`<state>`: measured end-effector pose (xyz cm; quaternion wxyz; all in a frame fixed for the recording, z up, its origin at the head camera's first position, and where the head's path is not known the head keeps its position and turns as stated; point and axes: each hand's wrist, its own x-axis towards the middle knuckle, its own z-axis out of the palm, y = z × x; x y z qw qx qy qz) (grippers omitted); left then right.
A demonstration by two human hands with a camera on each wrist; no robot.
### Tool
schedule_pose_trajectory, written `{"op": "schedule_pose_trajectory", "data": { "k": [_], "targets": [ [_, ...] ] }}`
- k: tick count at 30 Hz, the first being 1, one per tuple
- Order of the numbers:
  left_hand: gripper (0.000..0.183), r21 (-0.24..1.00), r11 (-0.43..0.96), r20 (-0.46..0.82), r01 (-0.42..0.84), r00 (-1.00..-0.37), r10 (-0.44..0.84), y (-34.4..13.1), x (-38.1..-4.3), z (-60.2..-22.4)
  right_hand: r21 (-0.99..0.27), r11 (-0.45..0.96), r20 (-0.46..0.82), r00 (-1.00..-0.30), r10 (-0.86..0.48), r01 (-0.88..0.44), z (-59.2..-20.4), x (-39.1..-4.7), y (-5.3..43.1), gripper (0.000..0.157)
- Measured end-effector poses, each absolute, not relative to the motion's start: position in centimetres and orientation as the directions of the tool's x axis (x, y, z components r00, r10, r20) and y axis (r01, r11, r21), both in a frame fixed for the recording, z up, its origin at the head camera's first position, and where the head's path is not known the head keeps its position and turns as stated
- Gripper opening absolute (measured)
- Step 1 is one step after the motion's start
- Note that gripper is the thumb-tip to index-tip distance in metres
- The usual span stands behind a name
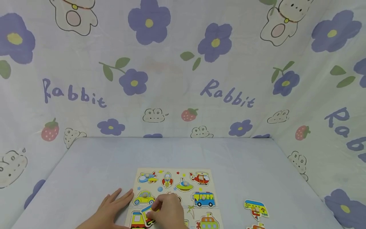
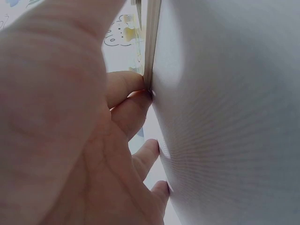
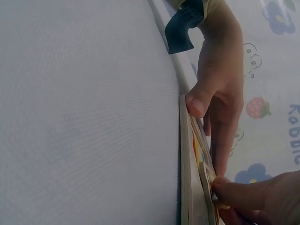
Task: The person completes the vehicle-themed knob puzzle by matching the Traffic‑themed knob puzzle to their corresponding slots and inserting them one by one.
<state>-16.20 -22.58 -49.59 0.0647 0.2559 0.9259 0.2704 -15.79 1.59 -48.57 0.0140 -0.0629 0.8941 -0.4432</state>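
A wooden peg puzzle board (image 1: 187, 210) with vehicle pictures lies on the table. My right hand (image 1: 170, 211) pinches a train puzzle piece (image 1: 146, 213) between thumb and fingers. That piece sits askew over the printed train picture (image 1: 138, 219) at the lower left; in the right wrist view it looks slightly raised off the board. My left hand (image 1: 110, 208) has its fingers spread and rests at the board's left edge, and in the left wrist view its fingertips touch the edge and tabletop. The right hand hides part of the board's middle.
Knobbed pieces lie on the board, including a car (image 1: 144, 197), a bus (image 1: 203, 199), a helicopter (image 1: 200, 178) and a rocket (image 1: 167, 180). Right of the board lie a loose airship-like piece (image 1: 256, 208) and an orange piece (image 1: 256, 226), cut off by the frame. A patterned cloth (image 1: 171, 79) hangs behind.
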Motion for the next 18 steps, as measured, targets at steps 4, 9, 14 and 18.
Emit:
{"op": "schedule_pose_trajectory", "data": {
  "k": [4,9,14,18],
  "targets": [
    [0.107,0.539,0.725,0.012,0.43,-0.864,0.503,-22.53,-16.24,-49.71,-0.824,0.555,0.004,-0.982,-0.187,-0.109,-48.58,-15.75,1.84,0.027],
    [0.107,0.561,0.718,0.003,0.412,-0.868,0.497,-22.52,-16.2,-49.67,-0.86,0.493,0.009,-0.969,-0.249,-0.135,-48.34,-15.73,2.15,0.023],
    [0.108,0.551,0.721,0.01,0.419,-0.868,0.496,-22.63,-16.28,-49.84,-0.88,0.451,0.027,-0.965,-0.262,-0.147,-48.36,-15.67,1.98,0.024],
    [0.107,0.516,0.731,0.03,0.446,-0.862,0.505,-22.68,-16.4,-49.97,-0.866,0.464,0.064,-0.961,-0.27,-0.188,-48.5,-15.68,1.79,0.026]
  ]
}}
